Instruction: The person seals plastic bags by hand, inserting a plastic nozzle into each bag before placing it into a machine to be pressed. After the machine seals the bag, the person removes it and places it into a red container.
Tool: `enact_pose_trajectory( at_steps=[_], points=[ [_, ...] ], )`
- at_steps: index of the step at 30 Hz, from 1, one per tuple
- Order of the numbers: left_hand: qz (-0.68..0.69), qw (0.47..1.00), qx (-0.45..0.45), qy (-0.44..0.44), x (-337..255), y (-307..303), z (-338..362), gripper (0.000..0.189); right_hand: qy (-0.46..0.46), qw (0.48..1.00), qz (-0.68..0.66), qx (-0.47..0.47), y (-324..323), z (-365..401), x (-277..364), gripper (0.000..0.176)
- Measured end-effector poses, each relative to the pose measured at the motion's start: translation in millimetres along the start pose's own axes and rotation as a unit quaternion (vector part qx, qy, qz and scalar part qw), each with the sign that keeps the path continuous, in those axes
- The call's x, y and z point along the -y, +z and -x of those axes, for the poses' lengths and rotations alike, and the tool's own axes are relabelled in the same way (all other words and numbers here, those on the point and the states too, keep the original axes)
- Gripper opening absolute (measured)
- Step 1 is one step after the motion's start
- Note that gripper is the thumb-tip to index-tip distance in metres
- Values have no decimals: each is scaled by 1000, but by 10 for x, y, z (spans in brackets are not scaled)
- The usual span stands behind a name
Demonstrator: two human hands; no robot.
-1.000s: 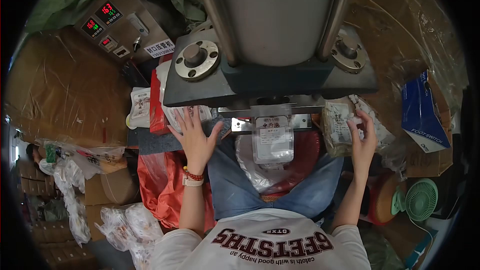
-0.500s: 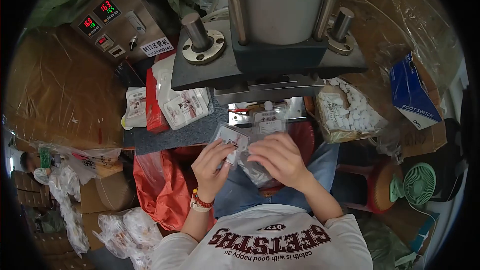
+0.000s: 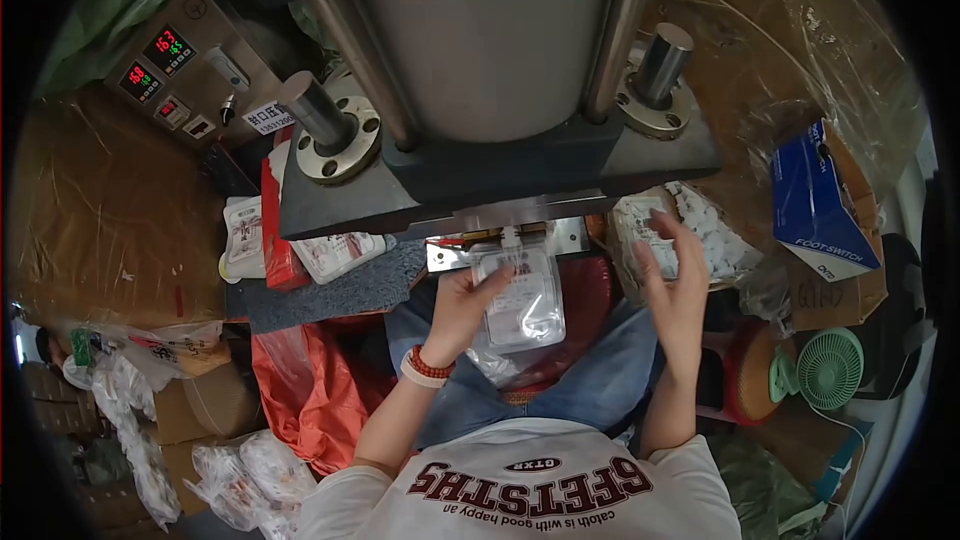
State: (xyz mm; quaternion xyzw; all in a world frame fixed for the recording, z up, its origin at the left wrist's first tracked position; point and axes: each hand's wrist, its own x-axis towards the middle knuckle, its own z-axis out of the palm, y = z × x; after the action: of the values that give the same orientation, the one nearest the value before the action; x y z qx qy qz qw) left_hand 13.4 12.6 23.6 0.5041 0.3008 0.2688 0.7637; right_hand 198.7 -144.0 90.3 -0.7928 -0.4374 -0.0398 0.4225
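My left hand (image 3: 468,308) pinches a clear plastic package (image 3: 527,312) with a printed label inside, thumb lying on its top side. The package's upper end meets the metal plate (image 3: 441,258) below the press head (image 3: 500,180). Over the box of small white pieces (image 3: 712,230) at the right, my right hand (image 3: 677,285) is open, thumb and fingers apart, with nothing visible in it. Printed packages (image 3: 338,255) lie on the grey mat (image 3: 330,292) to the left, beside a red box (image 3: 283,262).
A control box (image 3: 195,65) with lit digits stands at the back left. To the right are a blue foot-switch box (image 3: 822,202), a stool (image 3: 750,375) and a green fan (image 3: 830,368). A red bag (image 3: 305,385) hangs below the mat.
My left hand has carried the package right and up to the plate under the press. My right hand has left the package and moved right to the white pieces. The view has shifted.
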Motion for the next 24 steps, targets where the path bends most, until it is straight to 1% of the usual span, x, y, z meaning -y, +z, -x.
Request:
enact_pose_trajectory(
  at_steps=[1, 2, 3, 4, 5, 7, 8, 9, 10, 11, 12, 13, 14, 15, 16, 17, 18, 19, 20, 21, 22, 23, 24],
  points=[
    [12, 1000, 6, -16, 35, -78, -105, 20, 1, 1000, -3, 3, -6, -39, -123, 46],
    [10, 1000, 2, -18, 69, -126, -174, 20, 22, 993, 115, 30, 45, -67, -256, 42],
    [26, 999, 1, -37, 96, -169, -224, 22, 42, 970, 231, 56, 118, -82, -405, 38],
    [41, 998, 2, -56, 99, -194, -250, 23, 28, 973, 225, 42, 247, -102, -536, 33],
    [38, 998, 0, -56, 85, -194, -266, 23, 28, 974, 223, 43, 274, -93, -620, 33],
    [44, 996, 6, -72, 4, -154, -218, 17, 79, 983, 142, 89, 280, -104, -585, 28],
    [43, 996, 3, -72, -90, -175, -181, 17, 78, 983, 138, 91, 277, -99, -579, 28],
    [-64, 995, -11, -75, -257, -207, -144, 19, 42, 990, 103, 82, 256, -109, -590, 27],
    [-169, 982, -27, -77, -380, -295, -114, 22, 5, 995, 69, 73, 235, -134, -613, 26],
    [-263, 962, -69, 10, -254, -657, -132, 37, 0, 995, 67, 73, 206, -158, -657, 26],
    [-482, 855, -166, 93, -393, -791, -82, 50, 27, 993, 67, 98, 165, -161, -710, 27],
    [-665, 684, -249, 167, -514, -890, -28, 64, 54, 989, 68, 123, 138, -151, -734, 28],
    [-665, 684, -250, 167, -491, -1050, 27, 64, 53, 989, 68, 123, 145, -143, -740, 28],
    [-723, 627, -220, 188, -386, -1227, 89, 68, -8, 987, 144, 74, 167, -153, -753, 28],
    [-776, 564, -190, 209, -379, -1243, 171, 73, -71, 973, 218, 23, 175, -180, -725, 29],
    [-778, 582, -146, 188, -348, -1206, 320, 58, -74, 973, 219, 19, 149, -192, -652, 29],
    [-769, 594, -94, 216, -264, -1274, 429, 54, -15, 997, 72, -9, 96, -182, -464, 29],
    [-758, 606, -41, 239, -212, -1313, 522, 52, 45, 995, -76, -34, 63, -137, -278, 30],
    [-722, 624, -58, 294, -166, -1326, 579, 49, 46, 996, -76, -32, 57, -56, -114, 30],
    [-721, 624, -58, 294, -181, -1295, 621, 49, 61, 963, -262, 1, 62, 37, 63, 32],
    [-662, 693, -68, 277, -226, -1240, 654, 43, 71, 896, -438, 32, 91, 115, 237, 33],
    [-597, 756, -76, 259, -274, -1165, 682, 37, 35, 874, -482, 49, 156, 171, 428, 33],
    [-595, 756, -75, 263, -320, -1044, 706, 37, -2, 849, -524, 65, 224, 224, 601, 32]
  ],
)
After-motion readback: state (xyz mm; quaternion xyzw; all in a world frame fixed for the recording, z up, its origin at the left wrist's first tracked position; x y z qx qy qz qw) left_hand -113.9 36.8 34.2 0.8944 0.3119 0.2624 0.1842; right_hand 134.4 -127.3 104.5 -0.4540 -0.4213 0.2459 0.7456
